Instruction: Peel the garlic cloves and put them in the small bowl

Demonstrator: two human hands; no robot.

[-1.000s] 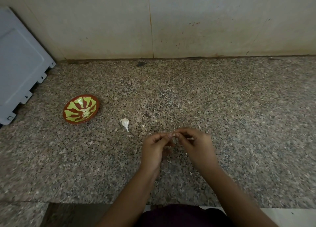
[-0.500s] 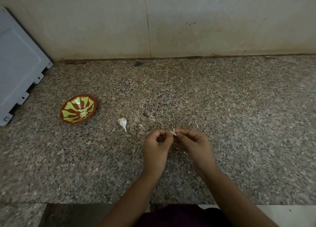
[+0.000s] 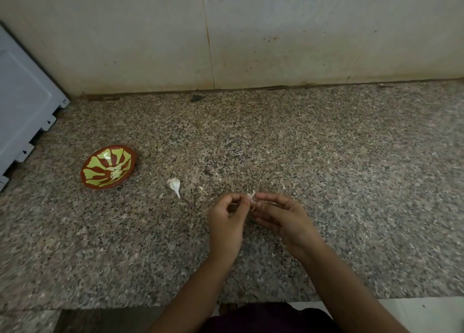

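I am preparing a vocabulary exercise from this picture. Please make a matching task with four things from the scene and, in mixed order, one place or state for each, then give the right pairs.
Things:
1. small bowl
2. unpeeled garlic clove
3. garlic clove being peeled
4. peeled cloves

Places or states:
A. pinched between the left hand and right hand
B. lying inside the bowl
C. alone on the counter, between bowl and hands
D. red-brown with yellow-green pattern

Pairs: 1-D, 2-C, 3-A, 4-B

Speckled stone, glossy bowl, papery garlic

The mottled grey-brown granite tabletop [image 3: 301,157] looks polished; the red-and-yellow small bowl [image 3: 88,182] shines glossy; the white garlic clove [image 3: 174,184] wears dry papery skin.
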